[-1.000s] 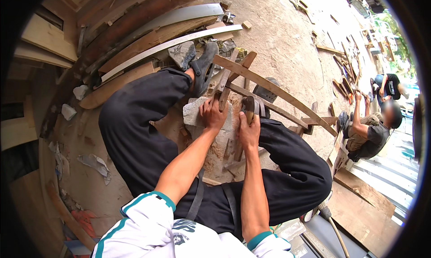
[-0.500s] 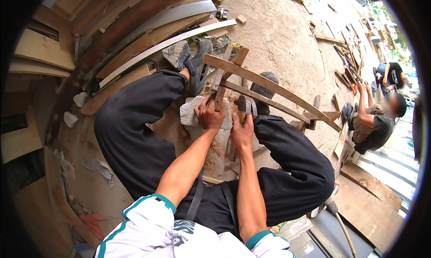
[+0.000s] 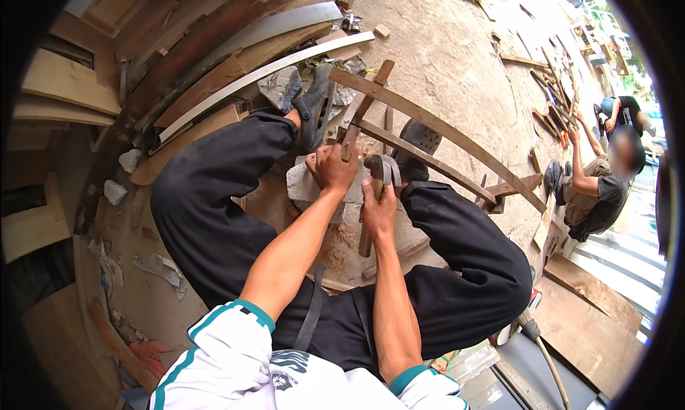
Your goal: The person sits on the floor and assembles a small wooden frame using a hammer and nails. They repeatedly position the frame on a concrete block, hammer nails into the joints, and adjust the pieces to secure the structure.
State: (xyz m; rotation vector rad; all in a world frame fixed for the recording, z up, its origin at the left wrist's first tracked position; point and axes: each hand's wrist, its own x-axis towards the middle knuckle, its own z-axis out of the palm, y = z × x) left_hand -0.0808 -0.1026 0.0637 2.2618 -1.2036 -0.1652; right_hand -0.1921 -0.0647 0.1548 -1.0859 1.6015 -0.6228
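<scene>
My left hand point(image 3: 332, 169) is closed around the lower end of a crosspiece on a wooden frame point(image 3: 435, 125). This frame has long slats joined by short crosspieces and slants away to the right between my feet. In my right hand point(image 3: 378, 212) is a claw hammer point(image 3: 386, 170), gripped by its wooden handle, with the metal head up beside the crosspiece. The head looks close to the wood; whether it touches cannot be made out. Under my left hand lies a pale stone block point(image 3: 301, 185). My left fingertips are partly hidden.
Planks point(image 3: 250, 85) and boards are piled at the left. Scrap wood point(image 3: 564, 89) litters the ground at the far right, where a co-worker point(image 3: 596, 189) squats, with another person point(image 3: 628, 118) beyond. My clogs point(image 3: 421, 140) flank the frame. Broken stones point(image 3: 115, 191) lie at the left.
The frame's near end has turned slightly, and its crosspiece stands differently. My right hand has shifted a little left and down with the hammer, whose handle now shows below it.
</scene>
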